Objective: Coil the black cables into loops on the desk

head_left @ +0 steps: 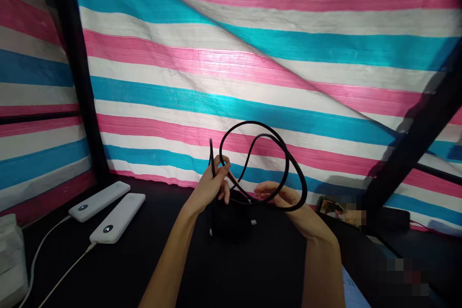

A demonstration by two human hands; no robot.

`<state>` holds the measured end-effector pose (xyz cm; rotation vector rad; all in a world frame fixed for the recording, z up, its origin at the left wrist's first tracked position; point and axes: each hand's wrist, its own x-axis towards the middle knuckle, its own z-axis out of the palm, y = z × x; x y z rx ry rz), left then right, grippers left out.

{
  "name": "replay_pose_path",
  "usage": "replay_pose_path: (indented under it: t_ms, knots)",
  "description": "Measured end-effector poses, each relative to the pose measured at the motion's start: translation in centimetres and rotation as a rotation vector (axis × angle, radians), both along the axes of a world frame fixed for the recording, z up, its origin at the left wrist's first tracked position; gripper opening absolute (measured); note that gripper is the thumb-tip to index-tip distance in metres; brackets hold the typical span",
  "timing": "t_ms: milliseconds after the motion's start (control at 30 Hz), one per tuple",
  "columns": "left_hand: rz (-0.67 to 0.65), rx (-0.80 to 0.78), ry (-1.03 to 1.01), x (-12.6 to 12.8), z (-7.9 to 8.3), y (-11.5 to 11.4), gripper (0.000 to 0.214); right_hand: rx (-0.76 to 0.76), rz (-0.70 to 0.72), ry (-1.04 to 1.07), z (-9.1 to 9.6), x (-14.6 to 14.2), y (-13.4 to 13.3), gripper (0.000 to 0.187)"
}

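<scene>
A smooth, round black cable [296, 164] bends into springy loops at the lower centre of the frame, pinched between thumb and fingertips of the left hand [216, 180]; the right hand [285, 195] curves its fingers among the loops, grip unclear, while rounded white power banks [121, 216] lie lower left on a black tabletop [231, 276] before a creased, striped sheet [252, 79]

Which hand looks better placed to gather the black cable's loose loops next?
Likely the right hand: it is at the lower right of the looped black cable, while the left hand pinches that cable farther left.
</scene>
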<state>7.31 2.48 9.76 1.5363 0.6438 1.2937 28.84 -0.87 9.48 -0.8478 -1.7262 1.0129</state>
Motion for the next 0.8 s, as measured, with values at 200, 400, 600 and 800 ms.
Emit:
replay_pose_path:
  t_ms: [200, 400, 600, 800]
  knots:
    - [0.028, 0.015, 0.032, -0.5, 0.3, -0.5, 0.035, 0.169, -0.202, 0.050, 0.6, -0.8, 0.5, 0.020]
    - [0.149, 0.072, 0.053, -2.8, 1.0, -1.2, 0.047, 0.250, -0.352, 0.178, 0.2, -1.8, 1.9, 0.019]
    - [0.492, 0.068, -0.020, -8.7, 0.4, -0.4, 0.063, 0.393, -0.747, 0.215, -0.5, -0.2, 2.6, 0.019]
    - [0.548, 0.000, 0.028, -10.2, 0.3, -0.8, 0.067, 0.561, -0.880, 0.217, -0.5, 0.2, 2.4, 0.020]
